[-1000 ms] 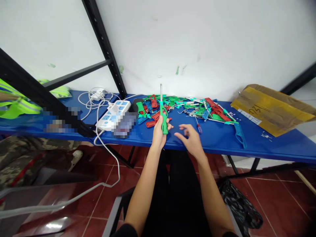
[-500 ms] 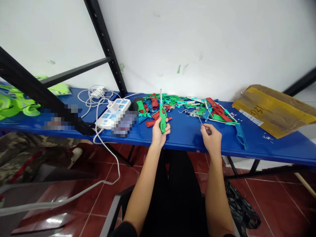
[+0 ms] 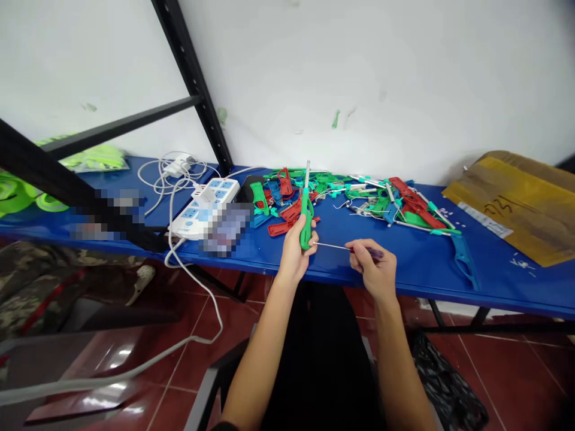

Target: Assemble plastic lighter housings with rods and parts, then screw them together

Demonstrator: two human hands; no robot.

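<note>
My left hand (image 3: 296, 245) is closed around the lower handle of a green long-nosed lighter (image 3: 306, 224), whose metal tube points up and away from me. My right hand (image 3: 374, 266) grips the dark purple handle of a thin screwdriver (image 3: 332, 246). The metal shaft runs leftward, and its tip is at the lighter's lower end by my left fingers; whether it touches is too small to tell. Beyond both hands lies a pile of red, green and blue lighter parts (image 3: 287, 206) with metal tubes. A blue lighter casing (image 3: 464, 260) lies at the right of the pile.
A white power strip (image 3: 191, 222) with tangled white cables and a blurred phone (image 3: 227, 227) lie left of the pile. A taped cardboard box (image 3: 516, 206) stands at the right. A black metal post (image 3: 197, 72) rises at the left, and a white wall backs the blue table.
My right hand has turned the screwdriver from pointing up at the pile to pointing left at the green lighter's lower end. The camera view has shifted slightly.
</note>
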